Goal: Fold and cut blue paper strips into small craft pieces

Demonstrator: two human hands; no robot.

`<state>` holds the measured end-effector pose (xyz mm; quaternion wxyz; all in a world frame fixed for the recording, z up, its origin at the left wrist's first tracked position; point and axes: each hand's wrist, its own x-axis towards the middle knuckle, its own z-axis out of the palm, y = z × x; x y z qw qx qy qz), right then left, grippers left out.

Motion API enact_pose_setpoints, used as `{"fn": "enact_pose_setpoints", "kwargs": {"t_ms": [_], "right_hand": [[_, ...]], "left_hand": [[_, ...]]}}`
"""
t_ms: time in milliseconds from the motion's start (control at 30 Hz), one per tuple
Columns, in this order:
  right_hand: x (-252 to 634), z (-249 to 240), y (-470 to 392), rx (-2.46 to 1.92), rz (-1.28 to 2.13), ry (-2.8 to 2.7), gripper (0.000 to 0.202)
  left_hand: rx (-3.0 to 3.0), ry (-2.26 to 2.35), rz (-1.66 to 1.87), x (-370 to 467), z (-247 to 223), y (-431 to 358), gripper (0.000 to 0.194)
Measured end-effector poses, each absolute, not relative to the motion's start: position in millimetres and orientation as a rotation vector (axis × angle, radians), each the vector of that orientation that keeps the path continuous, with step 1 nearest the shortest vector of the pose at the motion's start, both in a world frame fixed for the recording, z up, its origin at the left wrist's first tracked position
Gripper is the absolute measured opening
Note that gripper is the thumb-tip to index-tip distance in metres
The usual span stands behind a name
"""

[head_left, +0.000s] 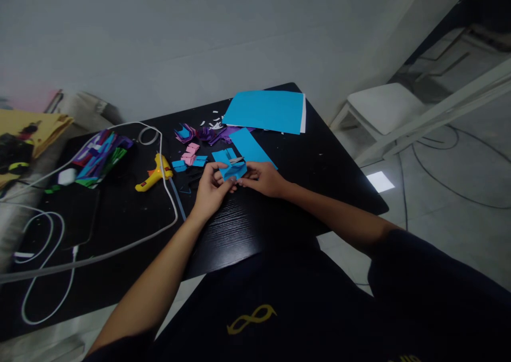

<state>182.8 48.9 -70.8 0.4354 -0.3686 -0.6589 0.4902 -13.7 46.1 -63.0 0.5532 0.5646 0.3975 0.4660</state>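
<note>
Just above the dark table, a small folded piece of blue paper [236, 172] is pinched between my two hands. My left hand [211, 187] grips its left side with the thumb in front. At its right side, the fingers of my right hand [263, 180] are closed on the paper. Thin silvery blades [236, 160] show just behind it; whether they touch it I cannot tell. Beyond my hands lies a cut strip of blue paper [252, 146]. Folded pink paper pieces [190, 153] and small folded blue pieces [179, 165] sit left of them.
A yellow glue gun [155, 174] lies left of my hands, with a white cable [170, 191] looping past it. Blue sheets [265, 110] are at the back right. Purple folded paper [207, 134], white scraps [216, 123] and bundled colored strips [99, 157] lie farther back and left.
</note>
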Motion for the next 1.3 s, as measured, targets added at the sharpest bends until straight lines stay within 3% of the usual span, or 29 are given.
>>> {"fn": "enact_pose_setpoints", "kwargs": {"t_ms": [767, 1300], "right_hand": [[185.0, -67.5, 48.6, -0.917, 1.196, -1.702, 0.030], [182.5, -70.2, 50.0, -0.930, 1.215, -1.663, 0.023]], "left_hand": [[1.335, 0.959, 1.052, -13.5, -59.2, 46.9, 0.037], [1.354, 0.889, 1.034, -13.7, -61.4, 45.8, 0.026]]}}
